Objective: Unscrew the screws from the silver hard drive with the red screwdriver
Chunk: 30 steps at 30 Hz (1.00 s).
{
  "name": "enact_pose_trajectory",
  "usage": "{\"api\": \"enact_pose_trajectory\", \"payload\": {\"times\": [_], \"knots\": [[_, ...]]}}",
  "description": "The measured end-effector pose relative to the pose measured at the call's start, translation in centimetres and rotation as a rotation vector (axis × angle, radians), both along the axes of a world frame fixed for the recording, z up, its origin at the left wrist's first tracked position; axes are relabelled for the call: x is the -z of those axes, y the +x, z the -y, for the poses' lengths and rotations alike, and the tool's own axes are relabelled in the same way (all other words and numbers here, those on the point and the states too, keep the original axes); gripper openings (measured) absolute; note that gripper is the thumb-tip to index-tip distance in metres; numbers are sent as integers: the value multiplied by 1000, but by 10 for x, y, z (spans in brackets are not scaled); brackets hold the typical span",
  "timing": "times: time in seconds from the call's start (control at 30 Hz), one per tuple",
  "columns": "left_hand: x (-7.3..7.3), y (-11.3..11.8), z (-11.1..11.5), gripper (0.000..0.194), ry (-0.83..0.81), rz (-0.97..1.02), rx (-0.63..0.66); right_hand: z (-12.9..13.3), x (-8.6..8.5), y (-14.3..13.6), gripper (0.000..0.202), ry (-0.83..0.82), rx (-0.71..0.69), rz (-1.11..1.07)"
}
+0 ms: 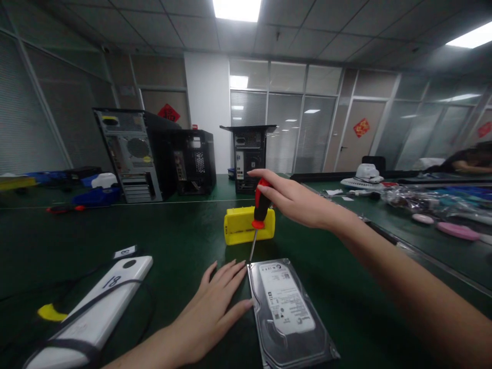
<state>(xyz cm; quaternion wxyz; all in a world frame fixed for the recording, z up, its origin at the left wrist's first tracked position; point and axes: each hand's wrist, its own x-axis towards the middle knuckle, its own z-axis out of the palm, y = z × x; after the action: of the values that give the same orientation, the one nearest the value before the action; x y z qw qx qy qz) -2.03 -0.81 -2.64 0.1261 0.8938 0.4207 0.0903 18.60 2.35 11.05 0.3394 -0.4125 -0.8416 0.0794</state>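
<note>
In the head view, the drive (294,312) lies label up on the green tabletop (184,230), in front of the person. The right hand (274,192), above the drive's far end, is closed around the handle of a red and black screwdriver (260,210), with the index finger stretched over the handle's top. The screwdriver leans slightly, its shaft running down to the drive's far left corner; whether the tip touches is too small to tell. The left hand (217,300) is palm down just left of the drive, its fingers loosely spread, fingertips near that same corner, and the thumb set apart, its tip at the drive's left edge.

Just beyond the drive stands a yellow tray (230,225), partly behind the screwdriver. Well left of the drive lies a white slab (103,315) with a handwritten number, a black cable (79,346) running across it. Far beyond the drive stand three computer cases: a tall one (132,148), a smaller one (194,161) beside it, and a third (251,154) behind the right hand. Far right of the drive are clear plastic bags (415,202) and a pink item (459,230); beyond them shows another person's arm (474,164).
</note>
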Motion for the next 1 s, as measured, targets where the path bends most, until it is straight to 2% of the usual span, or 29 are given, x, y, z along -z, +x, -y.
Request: {"api": "enact_pose_trajectory", "payload": {"times": [0.1,0.2,0.33,0.47,0.7,0.83,1.0], "knots": [[0,0,0,58,11,4,10,-1,-2,-3,37,-71,-51,-114],[1,-1,0,56,17,27,26,-6,0,-7,38,-69,-47,-153],[2,-3,0,57,9,25,16,-8,2,-8,30,2,41,-61],[1,-2,1,56,36,36,22,-6,3,-5,33,59,110,-24],[1,-1,1,56,24,14,24,4,17,0,36,109,221,-89],[3,-2,1,57,33,7,17,15,20,7,30,78,167,-128],[2,-2,1,56,50,5,24,22,17,5,26,6,3,-143]]}}
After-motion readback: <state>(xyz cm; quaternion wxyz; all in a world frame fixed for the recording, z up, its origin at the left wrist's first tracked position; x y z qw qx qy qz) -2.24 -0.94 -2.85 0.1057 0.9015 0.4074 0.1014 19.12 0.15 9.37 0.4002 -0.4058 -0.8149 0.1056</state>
